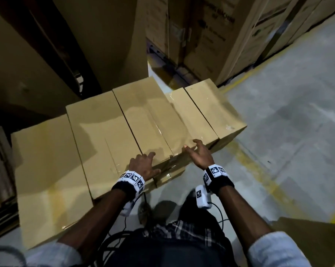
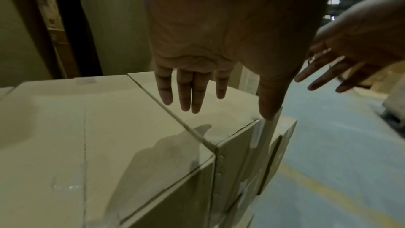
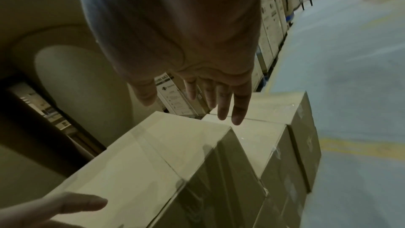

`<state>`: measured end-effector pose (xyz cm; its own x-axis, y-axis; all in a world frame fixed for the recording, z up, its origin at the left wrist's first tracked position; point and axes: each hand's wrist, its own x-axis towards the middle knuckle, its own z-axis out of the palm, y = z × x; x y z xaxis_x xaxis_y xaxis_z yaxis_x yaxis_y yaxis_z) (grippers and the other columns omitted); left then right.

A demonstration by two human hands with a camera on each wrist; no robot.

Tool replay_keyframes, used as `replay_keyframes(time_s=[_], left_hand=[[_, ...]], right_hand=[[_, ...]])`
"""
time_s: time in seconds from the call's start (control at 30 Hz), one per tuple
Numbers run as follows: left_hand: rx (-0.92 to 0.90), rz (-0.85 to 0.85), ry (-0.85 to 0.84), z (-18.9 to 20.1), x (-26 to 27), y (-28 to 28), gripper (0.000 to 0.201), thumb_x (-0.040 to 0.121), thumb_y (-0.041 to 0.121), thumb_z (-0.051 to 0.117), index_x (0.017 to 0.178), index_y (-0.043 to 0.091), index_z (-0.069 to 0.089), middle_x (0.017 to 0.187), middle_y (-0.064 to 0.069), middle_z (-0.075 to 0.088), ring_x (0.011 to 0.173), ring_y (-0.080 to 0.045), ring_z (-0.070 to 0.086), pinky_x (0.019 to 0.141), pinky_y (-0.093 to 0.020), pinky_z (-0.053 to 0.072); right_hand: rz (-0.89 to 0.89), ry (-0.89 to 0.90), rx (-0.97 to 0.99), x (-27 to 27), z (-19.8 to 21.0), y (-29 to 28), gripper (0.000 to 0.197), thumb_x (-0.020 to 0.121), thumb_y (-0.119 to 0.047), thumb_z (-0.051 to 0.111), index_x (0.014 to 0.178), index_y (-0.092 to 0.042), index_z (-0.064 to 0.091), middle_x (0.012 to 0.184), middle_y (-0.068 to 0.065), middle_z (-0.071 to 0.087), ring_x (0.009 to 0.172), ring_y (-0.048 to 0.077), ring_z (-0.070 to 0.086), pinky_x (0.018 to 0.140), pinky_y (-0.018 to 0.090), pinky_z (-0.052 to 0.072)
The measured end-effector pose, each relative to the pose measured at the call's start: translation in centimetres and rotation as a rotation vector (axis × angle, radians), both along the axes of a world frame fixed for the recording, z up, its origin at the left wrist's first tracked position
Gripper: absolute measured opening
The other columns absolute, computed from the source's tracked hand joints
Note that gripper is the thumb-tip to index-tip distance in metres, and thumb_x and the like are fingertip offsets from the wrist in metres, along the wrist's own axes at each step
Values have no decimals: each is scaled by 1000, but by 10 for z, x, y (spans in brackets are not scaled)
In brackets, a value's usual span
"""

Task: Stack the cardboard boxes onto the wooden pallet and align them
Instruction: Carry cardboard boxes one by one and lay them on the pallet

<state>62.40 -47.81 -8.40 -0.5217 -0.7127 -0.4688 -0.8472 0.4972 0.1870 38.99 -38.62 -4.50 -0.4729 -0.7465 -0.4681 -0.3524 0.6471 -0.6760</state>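
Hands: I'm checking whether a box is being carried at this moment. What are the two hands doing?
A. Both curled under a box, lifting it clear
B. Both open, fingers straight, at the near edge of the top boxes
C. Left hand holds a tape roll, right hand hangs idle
B: the left hand and right hand are open with straight fingers at the near edge of the cardboard boxes; nothing is lifted.

My head camera is looking steeply down on the cardboard boxes (image 1: 149, 120). Both wrist cameras are facing forward along the palms, close above the box tops, each catching the other hand and the grey floor (image 3: 350, 75).
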Motion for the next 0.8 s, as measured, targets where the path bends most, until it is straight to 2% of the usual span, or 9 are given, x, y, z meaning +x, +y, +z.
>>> replay_keyframes(time_s=[0.1,0.2,0.3,0.37,0.43,0.53,0.6,0.7,0.8], left_hand=[[-23,29,-100,-13,-11,-10,80,89,66,61,153,26,34,136,-14,62,124,-36,55,102,-48,46],[16,158,-144,-24,-20,-19,80,90,64,62,155,27,34,138,-11,61,125,-34,55,102,-47,45],[31,369,-79,-30,-28,-11,63,86,58,58,144,34,48,132,-5,66,115,-33,63,95,-45,53],[27,506,-21,-34,-41,0,59,87,60,51,142,37,48,130,-4,65,109,-36,66,91,-47,56],[97,613,29,-37,-54,11,62,90,59,54,147,38,42,140,-7,57,114,-42,64,96,-47,54],[140,778,184,-33,-69,18,74,84,67,60,149,41,39,139,-6,56,111,-36,67,105,-43,51],[164,865,298,-27,-77,14,91,74,75,63,152,35,40,131,-7,62,104,-29,69,101,-38,53],[192,890,364,-23,-90,9,101,65,86,59,153,41,38,132,-10,62,107,-29,66,97,-36,53],[206,898,383,-26,-107,9,94,69,84,64,151,49,37,149,-9,43,129,-35,53,110,-41,46]], right_hand=[[-5,-42,86,-32,-26,-30,80,94,-55,68,153,-12,36,149,19,54,133,35,54,109,43,44],[37,-90,169,-64,-53,-57,83,94,-53,69,156,-14,31,146,21,54,130,38,56,104,40,46],[125,-143,266,-87,-74,-71,84,94,-54,67,157,-17,26,141,22,58,120,42,61,99,49,53],[163,-223,309,-98,-83,-78,86,93,-55,68,159,-21,23,141,21,58,118,40,63,94,45,55],[141,-309,333,-103,-86,-83,87,91,-54,71,159,-26,25,139,16,58,113,36,65,82,38,57],[202,-297,313,-103,-90,-90,91,85,-65,73,157,-25,34,142,11,59,122,35,60,103,43,51],[221,-269,306,-107,-86,-95,96,81,-69,74,157,-23,38,145,10,58,130,35,56,112,42,44],[212,-242,279,-124,-77,-102,94,82,-66,75,158,-25,38,147,10,58,134,36,53,114,40,41],[228,-219,255,-144,-68,-114,96,79,-67,77,158,-28,38,145,11,59,135,36,53,114,40,42]])
